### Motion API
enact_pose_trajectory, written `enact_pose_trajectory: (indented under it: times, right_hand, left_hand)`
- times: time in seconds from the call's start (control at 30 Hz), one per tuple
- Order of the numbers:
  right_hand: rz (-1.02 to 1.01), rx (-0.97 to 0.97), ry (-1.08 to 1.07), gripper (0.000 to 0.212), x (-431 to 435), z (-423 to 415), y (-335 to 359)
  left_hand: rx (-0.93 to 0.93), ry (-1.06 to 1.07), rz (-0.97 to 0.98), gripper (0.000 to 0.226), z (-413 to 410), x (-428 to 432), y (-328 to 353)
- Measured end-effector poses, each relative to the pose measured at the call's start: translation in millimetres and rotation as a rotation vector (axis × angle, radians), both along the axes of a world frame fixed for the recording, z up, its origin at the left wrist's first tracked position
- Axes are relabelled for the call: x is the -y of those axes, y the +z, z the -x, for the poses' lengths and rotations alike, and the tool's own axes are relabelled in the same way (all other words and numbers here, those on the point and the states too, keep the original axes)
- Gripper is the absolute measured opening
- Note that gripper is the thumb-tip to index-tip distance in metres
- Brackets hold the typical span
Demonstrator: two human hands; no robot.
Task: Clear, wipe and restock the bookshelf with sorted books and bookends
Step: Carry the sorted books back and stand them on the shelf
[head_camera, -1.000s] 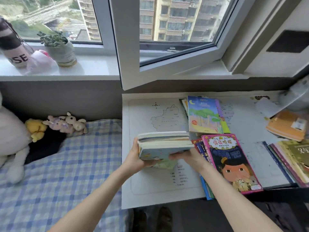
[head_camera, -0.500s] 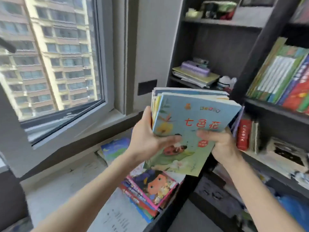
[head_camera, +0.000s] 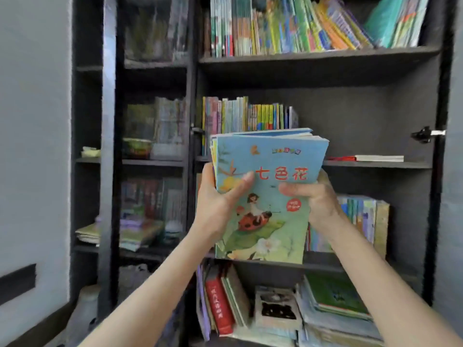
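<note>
A stack of picture books point(head_camera: 270, 221) stands upright in the air in front of the dark bookshelf point(head_camera: 325, 56), level with its middle shelf, the blue cover with the ladybird facing the camera. The left hand point(head_camera: 218, 206) grips the spine side, thumb laid across the front cover and fingers wrapped behind. The right hand point(head_camera: 315, 199) grips the opposite edge, its fingers curled onto the cover. These look like thin, glossy softcovers: each one light and floppy, the bundle moderately heavy and likely to fan out or slip sheet over sheet if the squeeze slackens. Holding both long edges low down, with some support under the bottom edge, seems the safest grip. A row of upright books point(head_camera: 248, 116) fills the left of the middle shelf, and a flat book point(head_camera: 368, 158) lies at its right.
</note>
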State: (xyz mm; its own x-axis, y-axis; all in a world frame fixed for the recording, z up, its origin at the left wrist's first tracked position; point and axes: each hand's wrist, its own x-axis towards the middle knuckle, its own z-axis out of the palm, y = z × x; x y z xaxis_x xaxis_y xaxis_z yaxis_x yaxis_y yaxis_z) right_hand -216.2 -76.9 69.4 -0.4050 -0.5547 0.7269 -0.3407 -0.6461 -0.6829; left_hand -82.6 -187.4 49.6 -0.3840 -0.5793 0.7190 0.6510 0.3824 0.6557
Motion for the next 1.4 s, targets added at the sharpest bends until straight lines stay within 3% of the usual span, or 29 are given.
enact_pose_trajectory:
  times: [0.23,0.37,0.4,0.47,0.57,0.63,0.73,0.87,1.0,1.17,1.27,1.37,1.4]
  right_hand:
    - [0.084,-0.129,-0.031,0.090,-12,151,94]
    - [0.057,-0.232,-0.133,0.054,-5,218,160]
    - [0.039,-0.247,-0.200,0.052,-1,231,173]
    - [-0.008,-0.304,-0.373,0.066,12,255,194]
    - [-0.134,-0.348,-0.920,0.092,36,283,209]
    - [-0.167,-0.437,-1.199,0.091,52,296,204]
    - [-0.207,-0.590,-1.026,0.073,73,313,185]
    - [-0.378,-0.450,-0.610,0.074,97,359,146]
    - [-0.417,-0.365,-0.410,0.063,109,382,124]
    - [-0.487,-0.390,-0.318,0.091,109,385,125]
    - [-0.509,-0.468,-0.361,0.095,111,383,124]
    - [-0.574,-0.482,-0.362,0.099,110,385,129]
    - [-0.581,-0.476,-0.348,0.101,110,387,131]
  left_hand:
    - [-0.041,0.015,0.170,0.050,142,-11,96]
    - [-0.059,0.168,0.215,0.050,215,2,164]
    - [-0.071,0.207,0.192,0.051,231,4,179]
    - [-0.090,0.328,0.121,0.061,264,9,204]
    - [-0.070,0.542,0.026,0.062,310,15,230]
    - [-0.063,0.608,0.005,0.060,342,21,239]
    - [-0.065,0.623,-0.019,0.058,379,35,238]
    - [0.039,0.615,-0.036,0.056,429,58,205]
    - [0.224,0.697,0.053,0.058,456,68,185]
    - [0.288,0.680,0.174,0.079,458,79,182]
    - [0.217,0.327,0.242,0.088,448,93,174]
    - [0.201,-0.023,0.260,0.047,423,112,183]
    - [0.237,-0.066,0.277,0.049,416,121,191]
